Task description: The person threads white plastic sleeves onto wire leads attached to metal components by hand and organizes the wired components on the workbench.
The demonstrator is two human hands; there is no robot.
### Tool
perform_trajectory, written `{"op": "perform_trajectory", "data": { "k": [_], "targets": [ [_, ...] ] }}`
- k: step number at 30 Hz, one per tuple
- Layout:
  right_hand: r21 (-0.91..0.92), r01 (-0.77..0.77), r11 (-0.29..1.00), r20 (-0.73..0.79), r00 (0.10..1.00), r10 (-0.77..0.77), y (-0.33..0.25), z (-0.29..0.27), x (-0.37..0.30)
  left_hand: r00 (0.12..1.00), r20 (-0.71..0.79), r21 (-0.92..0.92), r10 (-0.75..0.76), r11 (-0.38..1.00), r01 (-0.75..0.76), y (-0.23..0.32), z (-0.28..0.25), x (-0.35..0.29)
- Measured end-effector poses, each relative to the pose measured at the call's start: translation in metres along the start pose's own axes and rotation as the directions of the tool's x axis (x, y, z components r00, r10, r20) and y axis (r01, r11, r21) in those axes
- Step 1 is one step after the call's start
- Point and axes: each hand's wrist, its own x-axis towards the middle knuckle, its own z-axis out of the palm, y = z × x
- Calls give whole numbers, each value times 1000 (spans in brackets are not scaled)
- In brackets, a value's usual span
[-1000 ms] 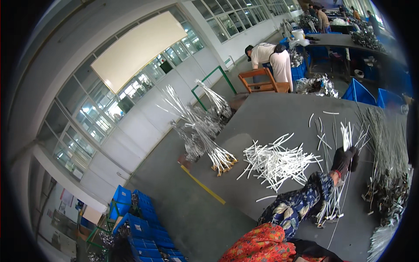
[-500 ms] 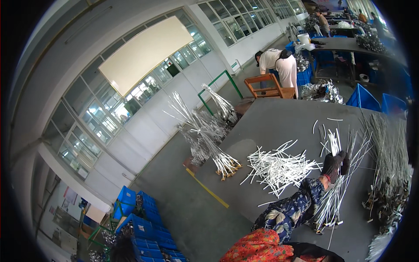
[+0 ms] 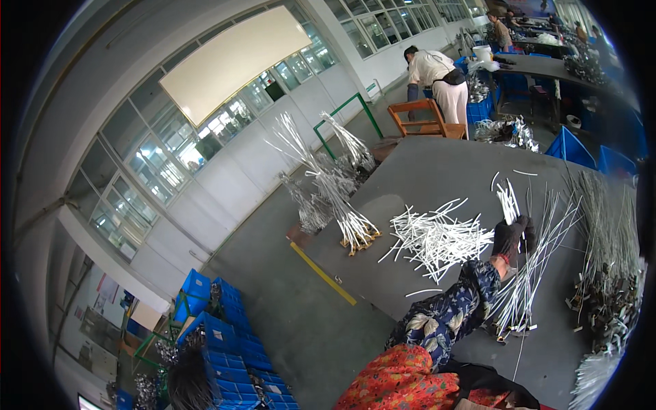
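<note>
My left hand point(image 3: 514, 236), in a dark glove, reaches over the table from a navy floral sleeve. Its fingers are closed round a bundle of short white tubes point(image 3: 507, 202), whose far ends stick out beyond the hand. Just right of the hand, and partly under it, a sheaf of long thin pale wires point(image 3: 519, 297) lies on the table, with small metal pieces at its near end. To the left is a loose heap of white tubes point(image 3: 441, 236). My right hand is not in view.
A dark grey table point(image 3: 444, 164) carries these things. Many long wires with metal ends point(image 3: 605, 273) lie along its right side, and a tied wire bundle point(image 3: 345, 219) overhangs the left edge. Beyond stand a wooden chair point(image 3: 427, 117) and a bending person point(image 3: 437, 75). Blue crates point(image 3: 229, 348) are stacked lower left.
My left hand has shifted slightly left with the white tubes, away from the long wires. The view has tilted a little. The person beyond the table has moved slightly.
</note>
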Motion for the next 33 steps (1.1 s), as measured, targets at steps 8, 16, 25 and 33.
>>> {"op": "perform_trajectory", "data": {
  "k": [8, 16, 25, 33],
  "targets": [
    [-838, -143, 526, -3, 966, 259, -48, -33, -59, 995, 10, -4, 101, 995, -101, 28, 4, -19],
    [-927, -301, -224, -336, 932, 138, -226, -135, -204, 976, 215, -101, 31, 995, -9, 2, -18, -23],
    [-791, -567, -232, -494, 814, -306, -318, -182, -403, 924, 160, 494, -347, 839, 230, -56, -2, -54],
    [-725, -662, -190, -514, 704, -490, -308, -189, -473, 961, 218, 221, -169, 968, 119, -40, 6, -24]
  ]
}}
